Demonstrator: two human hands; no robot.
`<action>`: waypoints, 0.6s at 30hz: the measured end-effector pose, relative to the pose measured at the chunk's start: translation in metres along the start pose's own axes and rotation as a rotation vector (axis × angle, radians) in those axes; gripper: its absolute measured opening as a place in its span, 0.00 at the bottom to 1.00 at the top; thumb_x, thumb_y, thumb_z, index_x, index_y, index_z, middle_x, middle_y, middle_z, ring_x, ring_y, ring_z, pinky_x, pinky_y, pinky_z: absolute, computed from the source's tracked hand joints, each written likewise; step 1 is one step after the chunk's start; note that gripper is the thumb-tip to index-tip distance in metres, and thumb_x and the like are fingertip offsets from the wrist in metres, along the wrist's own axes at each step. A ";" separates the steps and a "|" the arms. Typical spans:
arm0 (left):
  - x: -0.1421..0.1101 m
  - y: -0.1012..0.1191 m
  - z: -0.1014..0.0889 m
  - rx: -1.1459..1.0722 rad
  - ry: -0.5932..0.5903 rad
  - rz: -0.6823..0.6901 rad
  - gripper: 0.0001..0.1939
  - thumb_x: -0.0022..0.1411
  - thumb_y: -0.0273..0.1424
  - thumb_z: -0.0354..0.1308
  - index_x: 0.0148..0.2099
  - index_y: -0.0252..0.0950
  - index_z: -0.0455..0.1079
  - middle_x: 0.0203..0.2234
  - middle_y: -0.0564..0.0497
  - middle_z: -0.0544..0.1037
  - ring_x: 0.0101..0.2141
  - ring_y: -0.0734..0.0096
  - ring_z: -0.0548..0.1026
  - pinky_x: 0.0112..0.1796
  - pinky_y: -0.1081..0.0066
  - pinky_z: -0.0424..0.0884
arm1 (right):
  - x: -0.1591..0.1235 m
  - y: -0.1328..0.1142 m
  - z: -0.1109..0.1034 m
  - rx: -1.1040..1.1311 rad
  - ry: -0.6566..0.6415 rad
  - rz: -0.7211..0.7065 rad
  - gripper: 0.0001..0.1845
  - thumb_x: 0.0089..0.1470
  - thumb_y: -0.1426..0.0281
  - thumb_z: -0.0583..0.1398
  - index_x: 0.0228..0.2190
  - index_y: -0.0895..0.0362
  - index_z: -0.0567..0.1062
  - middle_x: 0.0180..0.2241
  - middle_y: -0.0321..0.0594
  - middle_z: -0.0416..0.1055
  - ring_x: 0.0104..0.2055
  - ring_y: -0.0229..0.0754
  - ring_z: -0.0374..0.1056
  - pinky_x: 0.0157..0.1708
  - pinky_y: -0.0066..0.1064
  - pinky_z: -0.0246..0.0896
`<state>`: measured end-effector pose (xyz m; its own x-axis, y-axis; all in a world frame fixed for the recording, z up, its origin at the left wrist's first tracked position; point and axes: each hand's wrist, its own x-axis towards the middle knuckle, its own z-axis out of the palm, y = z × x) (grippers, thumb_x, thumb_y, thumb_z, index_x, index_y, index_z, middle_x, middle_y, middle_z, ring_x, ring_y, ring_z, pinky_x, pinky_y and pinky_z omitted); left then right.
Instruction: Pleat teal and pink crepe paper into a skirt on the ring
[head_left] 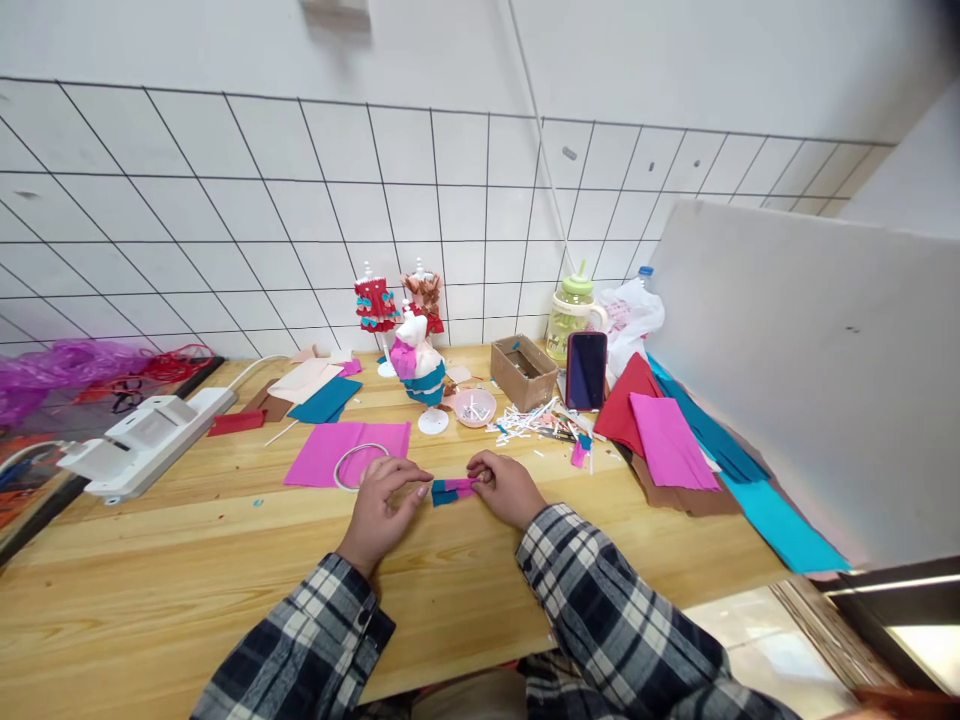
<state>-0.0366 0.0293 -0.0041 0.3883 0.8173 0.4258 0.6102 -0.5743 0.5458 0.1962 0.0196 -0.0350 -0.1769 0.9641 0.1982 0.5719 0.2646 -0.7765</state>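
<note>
A small piece of teal and magenta crepe paper (pixel 448 491) lies low over the wooden table in front of me. My right hand (pixel 508 488) pinches its magenta right end between thumb and fingers. Just left of the teal end is my left hand (pixel 384 502), thumb and fingers apart, with nothing seen between them. Behind my left hand lie a magenta sheet (pixel 315 456) and a pale ring (pixel 341 468) that rests partly on it. A mini dress form (pixel 420 360) dressed in white, magenta and teal paper stands farther back.
Two more dressed forms stand by the tiled wall. A pink dish (pixel 487 410), cardboard box (pixel 523 372), white paper scraps (pixel 525 422), phone (pixel 586 370) and green-lidded bottle (pixel 568 315) are at back centre-right. Coloured sheets (pixel 675 445) lie right; a power strip (pixel 154 435) lies left.
</note>
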 end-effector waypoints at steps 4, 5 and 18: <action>0.001 0.000 0.009 0.112 -0.106 0.039 0.18 0.60 0.43 0.58 0.50 0.42 0.73 0.44 0.46 0.75 0.47 0.57 0.69 0.47 0.58 0.62 | -0.002 -0.004 -0.003 -0.120 -0.051 -0.119 0.15 0.48 0.75 0.65 0.40 0.52 0.75 0.37 0.36 0.75 0.41 0.42 0.68 0.45 0.34 0.61; 0.001 0.000 0.012 0.145 -0.123 0.035 0.18 0.60 0.43 0.58 0.50 0.42 0.73 0.45 0.45 0.75 0.47 0.56 0.68 0.47 0.58 0.62 | -0.002 -0.005 -0.004 -0.166 -0.041 -0.140 0.13 0.48 0.73 0.65 0.39 0.53 0.76 0.39 0.38 0.75 0.43 0.43 0.67 0.47 0.36 0.60; 0.001 0.003 0.008 0.091 0.027 0.016 0.14 0.63 0.36 0.53 0.49 0.42 0.74 0.45 0.47 0.74 0.48 0.58 0.69 0.49 0.57 0.61 | -0.002 -0.012 -0.006 -0.287 -0.062 -0.083 0.06 0.50 0.74 0.64 0.33 0.54 0.75 0.33 0.37 0.74 0.39 0.43 0.65 0.40 0.33 0.57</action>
<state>-0.0294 0.0289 -0.0078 0.3810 0.8055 0.4540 0.6643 -0.5800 0.4715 0.1950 0.0143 -0.0228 -0.2760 0.9378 0.2105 0.7546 0.3470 -0.5570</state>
